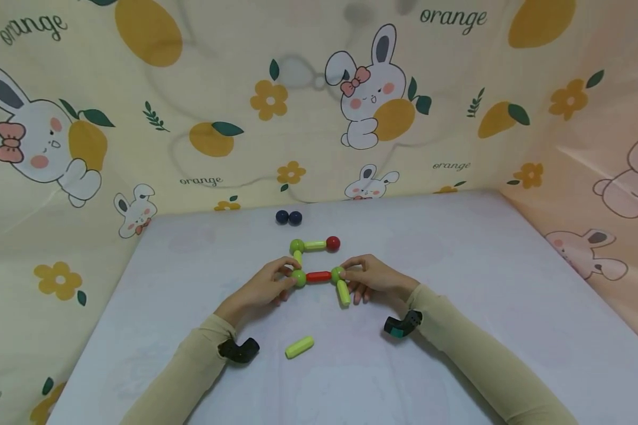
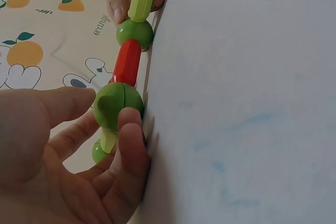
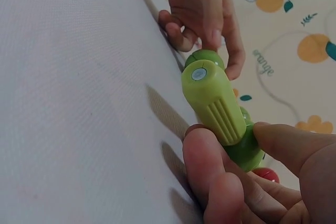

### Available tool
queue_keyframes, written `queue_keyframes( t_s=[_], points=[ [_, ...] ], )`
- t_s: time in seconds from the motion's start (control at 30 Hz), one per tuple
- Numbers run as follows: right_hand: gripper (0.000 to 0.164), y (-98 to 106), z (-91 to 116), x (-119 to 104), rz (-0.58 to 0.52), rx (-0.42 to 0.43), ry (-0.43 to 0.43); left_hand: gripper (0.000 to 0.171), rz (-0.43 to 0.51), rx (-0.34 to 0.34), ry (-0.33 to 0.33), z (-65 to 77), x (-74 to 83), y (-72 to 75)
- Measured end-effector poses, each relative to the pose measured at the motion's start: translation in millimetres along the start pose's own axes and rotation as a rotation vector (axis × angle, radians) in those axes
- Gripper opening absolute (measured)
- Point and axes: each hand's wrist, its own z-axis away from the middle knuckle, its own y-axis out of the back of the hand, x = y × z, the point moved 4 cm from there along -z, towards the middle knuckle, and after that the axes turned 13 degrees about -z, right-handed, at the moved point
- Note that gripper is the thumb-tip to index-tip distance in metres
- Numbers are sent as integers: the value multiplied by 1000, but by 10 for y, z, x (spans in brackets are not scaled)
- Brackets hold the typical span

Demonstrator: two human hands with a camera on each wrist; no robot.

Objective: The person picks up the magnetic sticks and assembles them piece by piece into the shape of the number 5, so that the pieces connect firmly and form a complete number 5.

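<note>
- Chain of balls and rods: mid-surface on the white table (image 1: 436, 248), between left and right edges, set in from the far edge. Can't tell if the held part touches down.
- Left hand (image 1: 266, 284): fingers narrow, thumb and finger pinching the left green ball (image 1: 299, 278) from opposite sides.
- Right hand (image 1: 376, 276): thumb and fingers gripping the right green ball (image 1: 337, 273). The free lime rod (image 1: 343, 294) juts from that ball toward the near edge.
- Red rod (image 1: 318, 277) bridges the two held balls. A short lime rod (image 1: 298, 257), partly behind fingers, goes from left ball to rear green ball (image 1: 297, 245); from there the back lime rod (image 1: 315, 245) runs toward the right edge to the red ball (image 1: 332, 243).
- Off the chain: loose lime rod (image 1: 299, 347), lying aslant on the near-edge side; two dark blue balls (image 1: 289, 218) side by side by the far edge.
- Handling, my read: light, hard plastic, stiff parts. Glossy balls, could slip or roll. Grooved rods should grip better.
- Pale disc in the free rod's end looks like a magnet; if so, joints swivel and pop off under twist. Fragile at joints, not in the parts.
- Best hold: balls across their middles, or rods mid-length; support both ends of the red rod, don't lift by one tip.
</note>
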Motion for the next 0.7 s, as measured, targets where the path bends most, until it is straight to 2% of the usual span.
queue_keyframes(
  t_s=[0.3,0.5,0.7],
  points=[
    [50,2,-5,14,7,1,-2,30,11,-7,27,-29,-75,52],
    [50,-15,-5,-1,2,-13,16,34,5,23,13,-8,-110,173],
    [50,-4,17,0,-2,8,-1,35,35,83,-46,-65,-91,315]
  ],
)
